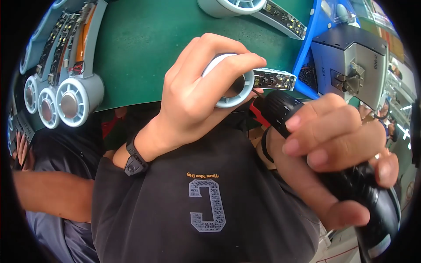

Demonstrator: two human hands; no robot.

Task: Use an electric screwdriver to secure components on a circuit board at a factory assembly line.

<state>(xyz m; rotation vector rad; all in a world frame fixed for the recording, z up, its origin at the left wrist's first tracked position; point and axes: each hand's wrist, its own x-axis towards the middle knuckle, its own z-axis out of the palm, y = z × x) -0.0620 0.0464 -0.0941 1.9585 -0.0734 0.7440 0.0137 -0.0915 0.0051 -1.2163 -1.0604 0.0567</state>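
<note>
A pale blue, fan-like housing [224,104] with a round spoked head is gripped in my left hand [193,94], whose fingers curl over the head. Its short handle points right and carries a black circuit board [274,80]. My right hand [340,136] is closed around a black electric screwdriver [280,107], tilted with its nose toward the housing. The thin bit reaches the place where head and handle meet. My fingers partly cover the head's dark centre, and the exact contact of the bit is hard to make out.
Several similar housings [81,103] with metal discs and exposed boards lie at the left of the green table [144,48]. Another housing [280,19] lies at the far side. At right stand a blue tray [303,59] and a silver boxy machine [351,65]. Another person's hand [22,149] shows far left.
</note>
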